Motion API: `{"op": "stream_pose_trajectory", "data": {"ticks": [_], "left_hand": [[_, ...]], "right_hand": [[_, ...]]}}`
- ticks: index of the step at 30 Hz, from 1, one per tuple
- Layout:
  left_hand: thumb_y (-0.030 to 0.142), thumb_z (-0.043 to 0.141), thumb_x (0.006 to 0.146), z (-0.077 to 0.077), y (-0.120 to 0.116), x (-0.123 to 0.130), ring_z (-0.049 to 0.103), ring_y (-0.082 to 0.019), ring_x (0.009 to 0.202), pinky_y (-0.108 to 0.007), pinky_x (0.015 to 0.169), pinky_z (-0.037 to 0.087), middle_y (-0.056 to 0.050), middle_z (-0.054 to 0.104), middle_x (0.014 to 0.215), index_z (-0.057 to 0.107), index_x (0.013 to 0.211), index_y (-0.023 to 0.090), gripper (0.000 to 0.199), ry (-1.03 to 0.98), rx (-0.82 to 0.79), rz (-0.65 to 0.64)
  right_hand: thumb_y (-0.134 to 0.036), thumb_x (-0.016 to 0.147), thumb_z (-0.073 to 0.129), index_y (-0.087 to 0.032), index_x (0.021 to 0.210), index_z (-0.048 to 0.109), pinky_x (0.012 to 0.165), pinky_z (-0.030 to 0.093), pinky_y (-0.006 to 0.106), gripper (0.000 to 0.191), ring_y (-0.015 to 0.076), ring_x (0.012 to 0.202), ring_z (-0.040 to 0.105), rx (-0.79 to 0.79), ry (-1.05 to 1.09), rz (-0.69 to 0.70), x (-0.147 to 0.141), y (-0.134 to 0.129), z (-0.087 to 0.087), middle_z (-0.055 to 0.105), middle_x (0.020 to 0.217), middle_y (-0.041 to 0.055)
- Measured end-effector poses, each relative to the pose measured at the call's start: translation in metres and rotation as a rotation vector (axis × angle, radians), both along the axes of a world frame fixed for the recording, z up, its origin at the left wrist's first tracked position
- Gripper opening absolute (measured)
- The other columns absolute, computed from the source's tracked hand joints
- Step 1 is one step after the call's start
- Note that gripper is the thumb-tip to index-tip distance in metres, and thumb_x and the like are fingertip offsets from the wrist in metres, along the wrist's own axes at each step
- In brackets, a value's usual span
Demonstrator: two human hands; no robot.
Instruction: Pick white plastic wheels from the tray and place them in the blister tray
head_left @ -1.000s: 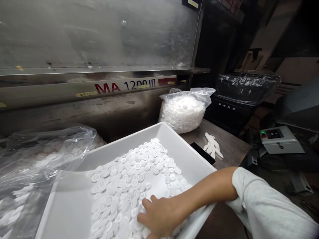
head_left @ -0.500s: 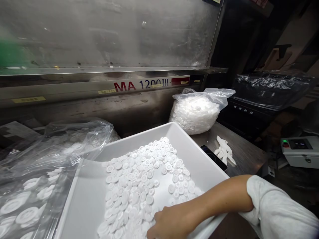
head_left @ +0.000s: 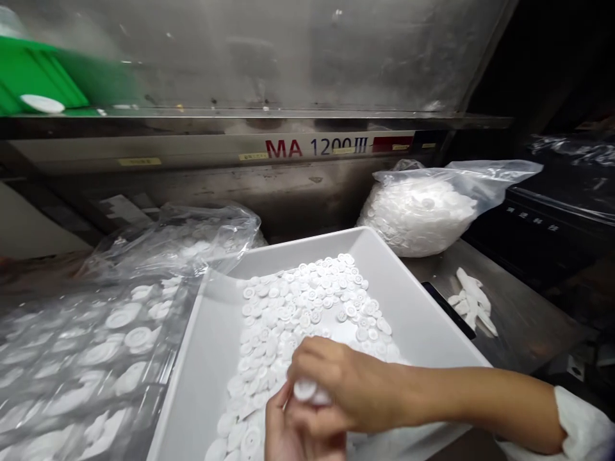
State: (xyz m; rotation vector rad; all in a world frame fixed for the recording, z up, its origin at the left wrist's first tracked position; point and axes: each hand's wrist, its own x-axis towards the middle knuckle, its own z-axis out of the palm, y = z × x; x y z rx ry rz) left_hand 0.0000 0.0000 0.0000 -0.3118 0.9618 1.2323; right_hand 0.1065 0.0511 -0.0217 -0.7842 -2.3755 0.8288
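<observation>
A light grey tray (head_left: 413,301) holds a wide spread of small round white plastic discs (head_left: 283,314). Over its near part, my right hand (head_left: 341,381) curls around several of these discs, which show between its fingers. Just below and touching it is my left hand (head_left: 302,432), its fingers raised against the right one; whatever its palm holds is hidden behind the right hand. To the left stands a clear divided box (head_left: 166,358) with white parts in its compartments, blurred at its near side.
Behind the tray lie an open clear bag (head_left: 225,230) of white parts and a full bag (head_left: 423,211) at the right. A phone (head_left: 449,310) and white gloves (head_left: 473,301) rest on the metal surface. A green bin (head_left: 38,73) sits on the ledge.
The view has swung left. My right hand has come up from the discs with several in its grasp, and my left hand has come into view beneath it.
</observation>
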Motion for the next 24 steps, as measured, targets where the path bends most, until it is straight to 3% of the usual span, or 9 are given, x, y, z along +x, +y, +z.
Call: {"op": "stream_pose_trajectory", "data": {"ticks": [4,8,10,14,19,24], "left_hand": [[0.025,0.037,0.093,0.004,-0.001,0.005,0.061,-0.013,0.068,-0.027,0.071,0.05,-0.004,0.061,0.078,0.054,0.121,0.017,0.033,-0.025,-0.022,0.084],[0.021,0.037,0.093,0.002,-0.001,-0.004,0.065,-0.019,0.088,-0.026,0.073,0.051,-0.008,0.065,0.088,0.046,0.134,0.019,0.043,-0.033,-0.014,0.15],[0.017,0.036,0.092,-0.001,-0.001,-0.007,0.065,-0.019,0.091,-0.027,0.074,0.052,-0.008,0.066,0.094,0.043,0.137,0.021,0.046,-0.03,-0.007,0.169],[0.016,0.035,0.092,-0.011,-0.003,-0.007,0.065,-0.019,0.093,-0.034,0.082,0.053,-0.008,0.066,0.109,0.045,0.136,0.022,0.046,-0.037,-0.018,0.168],[0.019,0.039,0.092,-0.012,-0.003,-0.003,0.061,-0.021,0.106,-0.028,0.069,0.054,-0.009,0.06,0.123,0.05,0.13,0.018,0.039,-0.053,-0.041,0.111],[0.02,0.036,0.095,-0.005,-0.001,-0.003,0.055,-0.02,0.116,-0.039,0.098,0.047,-0.007,0.058,0.127,0.053,0.126,0.018,0.035,-0.046,-0.046,0.104]], "right_hand": [[-0.042,0.078,0.065,-0.015,0.114,0.05,0.101,0.026,0.038,0.047,0.0176,0.108,0.046,0.071,0.004,0.089,0.004,-0.008,-0.005,0.052,0.115,0.0068],[-0.049,0.079,0.066,-0.025,0.134,0.037,0.106,0.027,0.037,0.067,0.019,0.129,0.027,-0.071,-0.059,0.051,0.018,-0.004,0.004,0.034,0.136,0.007],[-0.049,0.082,0.063,-0.029,0.131,0.04,0.105,0.031,0.036,0.058,0.019,0.132,0.022,-0.16,-0.1,0.019,0.021,-0.004,0.009,0.03,0.138,0.0056],[-0.037,0.085,0.06,-0.027,0.114,0.051,0.091,0.044,0.021,0.033,0.0137,0.127,0.029,-0.284,-0.121,0.006,0.018,-0.009,0.009,0.032,0.136,0.0003],[-0.033,0.083,0.06,-0.024,0.102,0.055,0.075,0.047,0.015,0.021,0.0125,0.122,0.034,-0.348,-0.134,-0.072,0.011,-0.009,0.002,0.037,0.131,-0.0015],[-0.034,0.083,0.06,-0.026,0.103,0.053,0.079,0.049,0.015,0.023,0.01,0.12,0.036,-0.373,-0.167,-0.108,0.015,-0.005,0.004,0.036,0.132,-0.0032]]}}
